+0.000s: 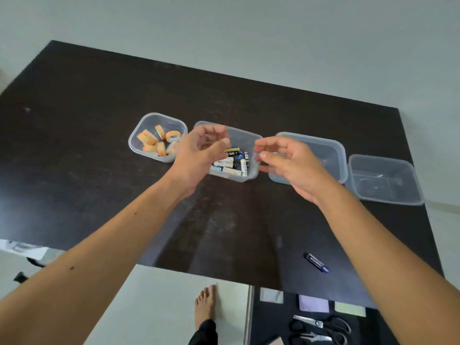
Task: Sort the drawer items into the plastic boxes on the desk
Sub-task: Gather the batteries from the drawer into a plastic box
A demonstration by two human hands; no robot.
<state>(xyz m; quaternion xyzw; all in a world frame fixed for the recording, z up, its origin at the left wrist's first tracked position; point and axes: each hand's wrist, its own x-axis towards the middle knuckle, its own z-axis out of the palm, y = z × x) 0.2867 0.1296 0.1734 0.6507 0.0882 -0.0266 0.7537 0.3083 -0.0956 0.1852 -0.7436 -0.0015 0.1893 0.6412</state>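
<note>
Four clear plastic boxes point(384, 180) on dark wooden desk point(99, 108); one loose black-blue battery point(316, 262). Left hand point(199, 155), right hand point(291, 163): fingers loosely curled, holding nothing.

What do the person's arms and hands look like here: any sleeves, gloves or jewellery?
Both forearms are bare to the frame edge, with no sleeves in view. The left hand and right hand wear no gloves, and no rings, watch or bracelets show. The left forearm has a few small dark moles.

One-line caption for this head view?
Both hands hover empty over the battery box; one stray battery lies near the desk's edge.
</note>
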